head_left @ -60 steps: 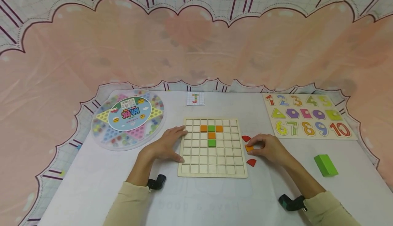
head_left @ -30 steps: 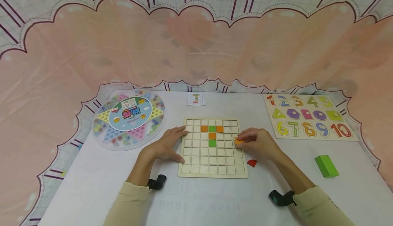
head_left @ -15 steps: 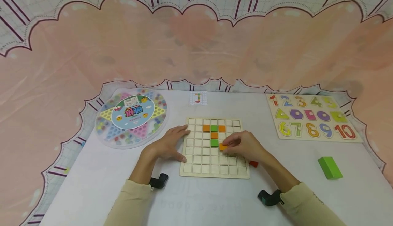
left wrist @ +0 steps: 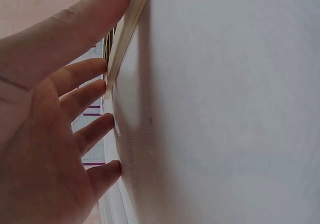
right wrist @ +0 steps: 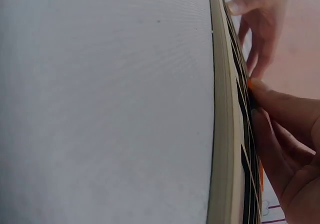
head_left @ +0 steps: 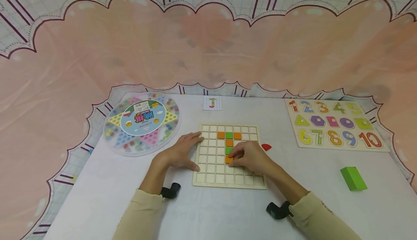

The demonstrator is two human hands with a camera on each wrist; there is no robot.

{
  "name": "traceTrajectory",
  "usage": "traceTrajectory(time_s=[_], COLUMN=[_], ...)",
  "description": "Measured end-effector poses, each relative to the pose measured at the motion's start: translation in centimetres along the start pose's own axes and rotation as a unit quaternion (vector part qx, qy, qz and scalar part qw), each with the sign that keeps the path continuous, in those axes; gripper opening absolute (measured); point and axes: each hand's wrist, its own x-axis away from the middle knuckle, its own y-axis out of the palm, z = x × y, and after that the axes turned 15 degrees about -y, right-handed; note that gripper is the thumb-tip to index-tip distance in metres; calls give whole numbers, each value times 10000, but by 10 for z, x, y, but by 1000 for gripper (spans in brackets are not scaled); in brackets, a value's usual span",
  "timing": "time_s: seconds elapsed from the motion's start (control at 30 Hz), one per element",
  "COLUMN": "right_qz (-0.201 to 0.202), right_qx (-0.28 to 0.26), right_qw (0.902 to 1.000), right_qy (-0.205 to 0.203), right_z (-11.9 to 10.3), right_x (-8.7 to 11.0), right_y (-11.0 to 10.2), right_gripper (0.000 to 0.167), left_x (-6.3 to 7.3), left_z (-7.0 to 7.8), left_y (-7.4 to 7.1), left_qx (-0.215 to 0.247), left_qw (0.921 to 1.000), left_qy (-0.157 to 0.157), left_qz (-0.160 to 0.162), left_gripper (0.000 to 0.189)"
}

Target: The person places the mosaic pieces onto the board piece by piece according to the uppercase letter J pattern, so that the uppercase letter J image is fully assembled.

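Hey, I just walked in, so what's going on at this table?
A person is setting coloured tiles on a wooden grid board. Their right hand pinches an orange tile just below a T of five orange and green tiles; whether it's fully seated, I can't tell. The left hand touches the board's left edge. A red piece lies off the board's right side.

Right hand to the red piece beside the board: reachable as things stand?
Likely yes: the red piece lies nearby, uncovered, on the table, though the right hand is at the orange tile.
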Motion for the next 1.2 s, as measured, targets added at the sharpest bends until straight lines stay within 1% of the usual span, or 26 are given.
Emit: traceTrajectory(time_s=[0.17,0.33,0.53,0.8,1.1,1.2], right_qz=[77,62,62,106,-51,-83], right_qx=[202,364,454,403,292,218], right_qw=[9997,9993,9988,9990,9995,9997], right_qy=[-66,-89,-172,-160,-96,-46], right_z=[-1,-4,-6,-2,-1,-1], right_x=[1,1,1,2,4,7], right_y=[0,0,1,2,0,0], right_gripper=[17,18,17,16,18,20], left_x=[-1,-3,-2,-4,-5,-2], left_z=[2,3,4,3,0,-2], left_y=[0,0,-1,2,3,6], left_qx=[-26,-88,-8,48,-45,15], left_qw=[10000,9999,10000,10000,9999,9999], left_qy=[13,61,31,54,107,44], left_qz=[17,31,48,67,97,91], left_gripper=[101,101,101,102,101,101])
